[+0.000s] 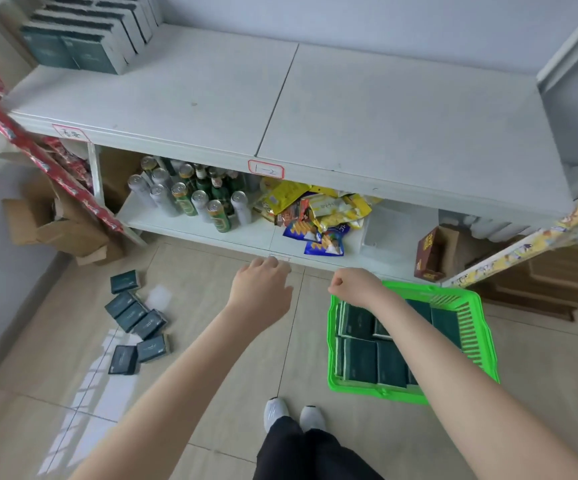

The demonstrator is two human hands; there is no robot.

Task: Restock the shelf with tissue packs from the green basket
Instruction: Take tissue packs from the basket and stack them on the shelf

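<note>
Tissue packs [360, 358] in dark green wrapping stand on edge in rows inside the green basket [473, 327], which sits on the tiled floor [38, 358] in front of the shelf [384, 116], to the right of the person's white shoes [275, 412]. The right forearm crosses over the basket and hides some of the packs. The right hand [355, 285] shows past the basket's far left corner, and its fingers [337, 284] are curled into a fist that holds nothing and touches no pack. The left hand [263, 289] is held out beside it, left of the basket and well apart from the packs in it. Its fingers [273, 265] bend loosely forward and are empty.

More packs of the same kind [83, 36] stand in a row at the far left of the shelf's white top board. Several loose packs [135, 317] lie scattered on the floor to the left of the left arm, out of touch with either hand.

On the lower board of the shelf stand drink cans [190, 199], with a heap of snack bags [318, 209] to their right and a brown carton [431, 252] further right. An open cardboard box [58, 223] sits on the floor at the left end.
</note>
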